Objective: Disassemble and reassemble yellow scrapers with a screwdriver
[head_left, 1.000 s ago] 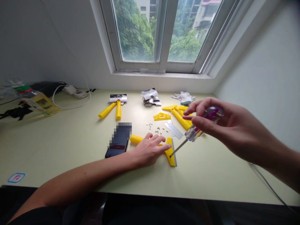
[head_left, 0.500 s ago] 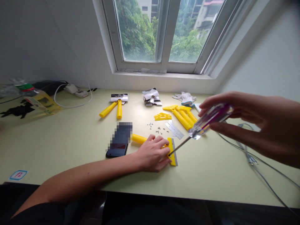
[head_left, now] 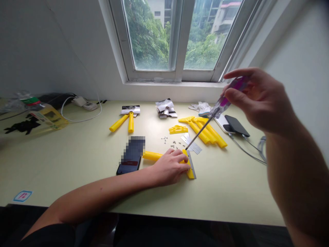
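The left hand [head_left: 169, 168] lies curled over a yellow plastic scraper [head_left: 189, 164], its fingers closed across the join between the handle and the head and pinning the tool to the pale green worktop [head_left: 77, 178]. A steel blade [head_left: 192, 165] sits along the scraper's far edge. The right hand [head_left: 257, 97] is raised well above the worktop, its thumb and fingers gripping a screwdriver [head_left: 221, 106] with a clear, purple-tinted handle. The long shaft slants down, and its tip meets the upper end of the scraper head, just beside the left fingers. Beyond the hands lie small loose screws and nuts [head_left: 167, 140], a few spare blades [head_left: 190, 143], a yellow scraper head [head_left: 178, 129], and a bundle of yellow scraper handles [head_left: 207, 133]. Farther back are two more yellow handles [head_left: 123, 122] by a black-and-white card [head_left: 130, 109], torn packaging [head_left: 166, 108], and white gloves [head_left: 200, 108]. A smartphone [head_left: 130, 160], its screen partly pixelated, lies just left of the scraper, and a second phone [head_left: 236, 125] lies at right. No writing is legible on the card or packaging.
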Demonstrator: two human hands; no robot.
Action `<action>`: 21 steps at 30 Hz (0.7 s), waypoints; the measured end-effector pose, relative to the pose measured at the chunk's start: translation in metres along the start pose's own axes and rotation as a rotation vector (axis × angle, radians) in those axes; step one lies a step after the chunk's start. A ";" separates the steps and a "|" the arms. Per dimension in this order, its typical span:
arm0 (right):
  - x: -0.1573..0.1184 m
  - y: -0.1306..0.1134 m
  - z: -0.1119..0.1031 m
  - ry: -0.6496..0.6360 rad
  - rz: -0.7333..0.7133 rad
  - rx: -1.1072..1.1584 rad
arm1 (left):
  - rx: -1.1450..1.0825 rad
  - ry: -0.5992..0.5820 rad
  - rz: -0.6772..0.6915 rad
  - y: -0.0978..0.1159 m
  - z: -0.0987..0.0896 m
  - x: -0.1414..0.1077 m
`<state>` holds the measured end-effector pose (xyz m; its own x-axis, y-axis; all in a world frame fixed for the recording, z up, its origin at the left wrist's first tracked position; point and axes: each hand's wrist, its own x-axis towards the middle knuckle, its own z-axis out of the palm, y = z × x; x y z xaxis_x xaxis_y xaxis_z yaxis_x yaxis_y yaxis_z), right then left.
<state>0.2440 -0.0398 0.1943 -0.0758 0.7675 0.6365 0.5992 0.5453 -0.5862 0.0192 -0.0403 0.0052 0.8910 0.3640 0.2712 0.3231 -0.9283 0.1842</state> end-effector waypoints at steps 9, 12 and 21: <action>0.003 -0.002 0.018 -0.012 0.078 0.093 | 0.021 0.003 0.033 -0.004 -0.004 -0.001; 0.004 0.001 0.016 0.081 0.095 0.056 | 0.031 0.009 0.045 -0.005 -0.010 -0.003; 0.005 0.002 0.002 0.503 -0.009 0.268 | -0.053 0.088 0.033 -0.016 -0.040 0.000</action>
<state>0.2432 -0.0343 0.1957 0.3481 0.5435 0.7638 0.3718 0.6679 -0.6447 0.0016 -0.0225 0.0405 0.8687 0.3408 0.3596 0.2748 -0.9354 0.2227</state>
